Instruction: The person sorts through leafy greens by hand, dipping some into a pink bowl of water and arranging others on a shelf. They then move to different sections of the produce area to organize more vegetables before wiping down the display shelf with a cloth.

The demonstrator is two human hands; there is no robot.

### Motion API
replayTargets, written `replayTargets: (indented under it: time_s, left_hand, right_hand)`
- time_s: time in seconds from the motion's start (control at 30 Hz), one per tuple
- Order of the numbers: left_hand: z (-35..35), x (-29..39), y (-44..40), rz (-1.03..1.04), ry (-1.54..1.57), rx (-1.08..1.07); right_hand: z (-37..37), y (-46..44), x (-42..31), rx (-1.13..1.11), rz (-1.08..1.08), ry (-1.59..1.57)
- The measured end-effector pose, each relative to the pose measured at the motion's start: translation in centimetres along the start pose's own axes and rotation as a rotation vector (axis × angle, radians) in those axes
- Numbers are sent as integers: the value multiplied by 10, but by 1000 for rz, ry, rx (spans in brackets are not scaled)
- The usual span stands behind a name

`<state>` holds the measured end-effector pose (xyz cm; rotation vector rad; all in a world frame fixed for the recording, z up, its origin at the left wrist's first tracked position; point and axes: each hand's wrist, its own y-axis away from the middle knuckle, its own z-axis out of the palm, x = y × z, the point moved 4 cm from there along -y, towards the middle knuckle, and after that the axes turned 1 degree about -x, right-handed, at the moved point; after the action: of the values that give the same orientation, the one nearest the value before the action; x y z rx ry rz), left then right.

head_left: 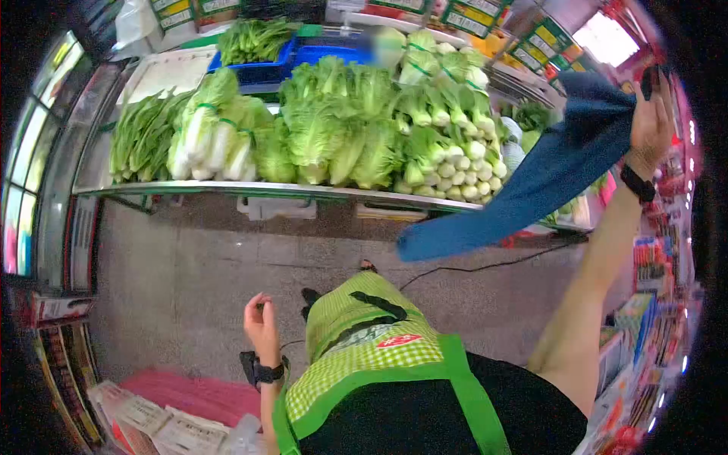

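My right hand (654,125) is raised at the upper right with its fingers closed on one end of a blue cloth (546,152). The cloth stretches down and left in front of the vegetable stand, and its loose end hangs over the floor. Low at the left, my left hand (262,322) is held up beside the green checked apron (371,356), touching nothing. Its fingers are apart and curled a little. Nearest the cloth on the stand are bok choy with pale round stems (462,171).
Leafy lettuce (315,129), bundled white-stemmed greens (208,144) and a blue crate (330,55) fill the stand, whose metal edge (265,186) crosses the view. A black cable (485,268) lies on the floor. Shelves with packages (652,265) stand right, a pink surface (197,394) lower left.
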<state>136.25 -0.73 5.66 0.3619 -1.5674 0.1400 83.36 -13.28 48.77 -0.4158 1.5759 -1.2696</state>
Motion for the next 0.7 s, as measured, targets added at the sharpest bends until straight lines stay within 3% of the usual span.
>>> replayTargets:
  time_s: [0.03, 0.1, 0.23, 0.27, 0.33, 0.4, 0.47, 0.5, 0.53, 0.57, 0.7]
  left_hand:
    - [-13, -9, 0, -35, 45, 18]
    - [-13, -13, -3, -40, 39, -3]
    - [-1, 6, -19, 0, -70, -70]
    - [2, 10, -23, 48, -65, -92]
    - [4, 16, -31, 3, -31, -173]
    - [12, 20, -42, 194, -183, -227]
    - [37, 75, -48, 554, -334, -296]
    - [53, 60, -49, 555, -388, -286]
    - [68, 72, -52, 544, -396, -358]
    - [80, 68, -58, 590, -364, -368]
    - [59, 51, -85, 408, -163, -212]
  right_hand:
    - [10, 0, -19, -111, -104, 81]
    - [-71, -44, 0, -398, -265, 76]
    - [99, 0, -123, -907, -461, -102]
    - [100, 2, -131, -789, -368, -218]
    - [146, 32, -154, -792, -358, -389]
    - [195, 65, -166, -764, -273, -537]
    - [241, 93, -166, -782, -82, -660]
    - [268, 101, -163, -808, 21, -913]
    - [315, 125, -191, -39, 313, -867]
    - [316, 126, -165, -769, 459, -1466]
    - [380, 166, -175, -705, 498, -1449]
